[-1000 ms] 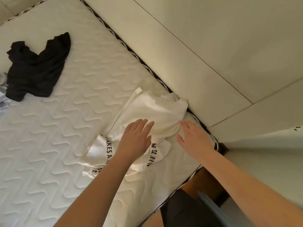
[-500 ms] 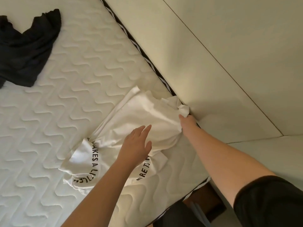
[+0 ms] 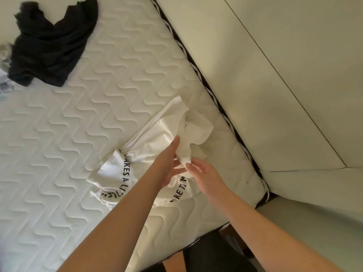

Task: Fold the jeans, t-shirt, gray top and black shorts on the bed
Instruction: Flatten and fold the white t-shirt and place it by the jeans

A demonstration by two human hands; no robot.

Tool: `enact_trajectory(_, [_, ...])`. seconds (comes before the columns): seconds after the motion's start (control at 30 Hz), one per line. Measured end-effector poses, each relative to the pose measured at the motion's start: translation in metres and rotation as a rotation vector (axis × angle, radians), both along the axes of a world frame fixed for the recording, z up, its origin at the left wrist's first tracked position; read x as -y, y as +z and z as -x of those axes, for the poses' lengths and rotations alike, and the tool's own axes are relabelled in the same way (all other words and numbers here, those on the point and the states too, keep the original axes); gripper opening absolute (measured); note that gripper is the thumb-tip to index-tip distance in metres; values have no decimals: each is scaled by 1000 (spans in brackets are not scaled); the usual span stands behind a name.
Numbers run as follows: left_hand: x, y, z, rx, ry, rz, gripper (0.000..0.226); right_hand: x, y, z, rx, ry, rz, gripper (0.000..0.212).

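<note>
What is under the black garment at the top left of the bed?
The black garment lies on the quilted mattress. A pale cloth pokes out from under its left edge; the rest of that cloth is covered.

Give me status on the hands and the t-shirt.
Right hand pinches a bunched corner of the t-shirt. Left hand open beside it. T-shirt crumpled, unfolded. Nothing in the way.

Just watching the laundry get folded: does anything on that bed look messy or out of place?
Yes. The white t-shirt lies bunched, its printed lettering bent across creases, and the right hand pinches a twisted end of it beside the left hand. The black garment lies crumpled at the far corner of the mattress.
</note>
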State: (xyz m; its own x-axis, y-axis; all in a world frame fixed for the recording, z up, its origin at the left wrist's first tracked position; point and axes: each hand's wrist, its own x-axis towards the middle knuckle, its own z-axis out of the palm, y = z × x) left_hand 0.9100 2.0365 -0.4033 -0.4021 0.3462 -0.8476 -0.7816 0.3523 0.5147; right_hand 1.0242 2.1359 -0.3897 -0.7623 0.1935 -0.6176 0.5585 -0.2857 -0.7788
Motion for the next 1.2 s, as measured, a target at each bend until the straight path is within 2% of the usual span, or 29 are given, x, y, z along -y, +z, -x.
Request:
enact_trajectory(0.07, [13, 4, -3, -82, -115, 93, 37, 15, 4, -13, 35, 79, 12, 28])
enact_trajectory(0.13, [26, 10, -8, -181, -154, 181, 29, 25, 1, -23, 70, 126, 8, 27])
enact_trajectory(0.2, [38, 22, -15, -270, -160, 237, 31, 33, -6, -29, 131, 52, 29, 29])
enact_trajectory(0.27, [53, 33, -21, -351, -164, 275, 33, 37, -16, -30, 255, -118, 91, 29])
enact_trajectory(0.37, [80, 49, -30, -370, -123, 229, 39, 44, -27, -26, 400, -271, 164, 22])
enact_trajectory(0.47, [112, 68, -42, -400, -130, 197, 42, 54, -30, -8, 397, -304, 199, 39])
enact_trajectory(0.57, [144, 85, -56, -474, -197, 210, 49, 62, -27, 15, 396, -242, 36, 57])
enact_trajectory(0.63, [165, 92, -66, -522, -243, 214, 49, 74, -23, 25, 447, -174, -11, 57])
enact_trajectory(0.73, [199, 98, -81, -579, -338, 204, 43, 104, -20, 31, 487, -264, 243, 60])
enact_trajectory(0.83, [235, 97, -97, -659, -426, 201, 48, 135, -17, 30, 466, -342, 498, 81])
enact_trajectory(0.93, [271, 88, -109, -685, -459, 234, 42, 165, -17, 28, 426, -373, 580, 88])
enact_trajectory(0.97, [285, 87, -113, -688, -469, 243, 40, 178, -13, 27, 417, -374, 569, 83])
enact_trajectory(1.07, [320, 87, -122, -723, -510, 239, 35, 214, 0, 22, 384, -454, 446, 37])
enact_trajectory(1.1, [332, 89, -125, -729, -504, 234, 34, 224, 3, 19, 361, -478, 383, 29])
enact_trajectory(1.2, [372, 94, -130, -707, -454, 228, 36, 258, 18, 17, 269, -442, 315, 36])
